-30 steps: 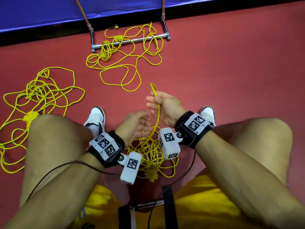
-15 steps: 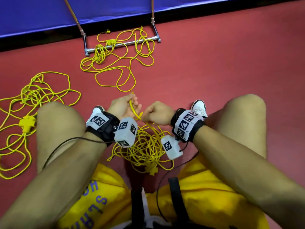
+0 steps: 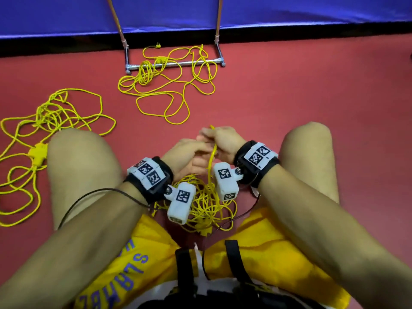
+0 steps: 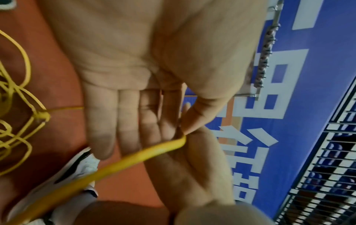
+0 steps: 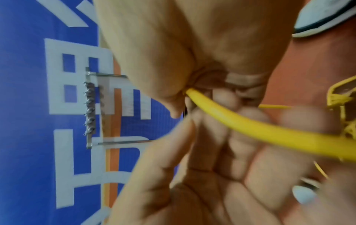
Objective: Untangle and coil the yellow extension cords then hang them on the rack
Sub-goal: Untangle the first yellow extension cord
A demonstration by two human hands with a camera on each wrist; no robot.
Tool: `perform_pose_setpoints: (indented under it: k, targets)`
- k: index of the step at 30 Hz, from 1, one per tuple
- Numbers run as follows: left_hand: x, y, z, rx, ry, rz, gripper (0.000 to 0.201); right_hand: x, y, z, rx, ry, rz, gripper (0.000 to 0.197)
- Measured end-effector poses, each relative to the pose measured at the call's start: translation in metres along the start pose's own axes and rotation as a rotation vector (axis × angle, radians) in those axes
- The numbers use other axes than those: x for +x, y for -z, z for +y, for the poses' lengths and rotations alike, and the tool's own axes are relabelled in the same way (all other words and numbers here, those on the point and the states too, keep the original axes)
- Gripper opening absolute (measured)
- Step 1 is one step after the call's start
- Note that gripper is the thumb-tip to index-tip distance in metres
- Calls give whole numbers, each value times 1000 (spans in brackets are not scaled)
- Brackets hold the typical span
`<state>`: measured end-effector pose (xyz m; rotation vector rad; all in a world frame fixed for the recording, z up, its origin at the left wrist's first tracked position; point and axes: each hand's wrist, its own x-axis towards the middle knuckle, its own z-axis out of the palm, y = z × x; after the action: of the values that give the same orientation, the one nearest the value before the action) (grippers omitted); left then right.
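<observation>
Gripping a strand of yellow cord [image 3: 214, 150], the right hand [image 3: 223, 141] has its fingers curled round it, the strand leaving the fist beside the thumb in the right wrist view [image 5: 250, 129]. The left hand [image 3: 187, 156] is flat, its fingers [image 4: 123, 121] straight and side by side, their tips against the right hand; whether they touch the cord itself is hard to tell. The held strand drops into a tangled pile [image 3: 205, 208] on the red floor [image 3: 289, 90] between the person's knees. Two more cords lie well apart: one heap [image 3: 44, 134] to the left, another [image 3: 169, 85] draped across the rack's base bar [image 3: 178, 63]. The rack's upper part is cut off in the head view. Wrist cameras hide part of the pile, and both wrist views are blurred.
</observation>
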<state>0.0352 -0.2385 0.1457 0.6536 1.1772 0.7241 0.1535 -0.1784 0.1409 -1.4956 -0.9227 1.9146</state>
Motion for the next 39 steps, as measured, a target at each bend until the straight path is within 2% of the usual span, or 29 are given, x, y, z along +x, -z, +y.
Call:
perform_pose_setpoints:
  k: [1,3,6,8,10,12,15,18,20,21,24,27,30,33,36,39]
  targets:
    - [1,4,-3,17,42,22,14,1,-2,0,-3,31,-17,23]
    - [4,16,-10,6,100,162,22,1,-5,0,-71,106,-13,31]
    - [11,33,-14,-128,57,315,26,4,-13,5,-209,213,35,44]
    - [14,40,-10,-257,34,306,37,3,-20,14,-294,289,-20,45]
    - [16,44,-6,-378,34,249,52,-4,-26,23,-383,333,-153,41]
    - [16,44,-3,-402,78,205,60,-12,-30,31,-496,386,-284,37]
    - [18,47,1,-435,83,250,54,-18,-31,41,-659,450,-364,35]
    - [27,49,2,-584,-19,426,36,-17,-24,41,-860,411,-339,37]
    - [26,46,4,-470,-63,474,22,-11,-20,40,-907,368,-269,37]
    - [25,43,4,-403,-73,455,18,-8,-19,40,-857,334,-193,38]
    - [18,34,3,-235,-130,319,16,3,-19,36,-487,210,3,49]
    - [10,27,1,-137,-172,185,16,6,-14,27,-218,77,-31,53]
    - [6,25,-4,-31,-135,73,15,6,-7,15,26,22,-72,42]
    - [5,25,-15,163,-57,2,17,9,0,10,110,98,-6,14]
    - [9,23,-22,230,-26,-64,17,11,7,11,93,115,-3,19]
    - [14,23,-24,342,-22,-48,12,8,9,11,151,72,-58,17]
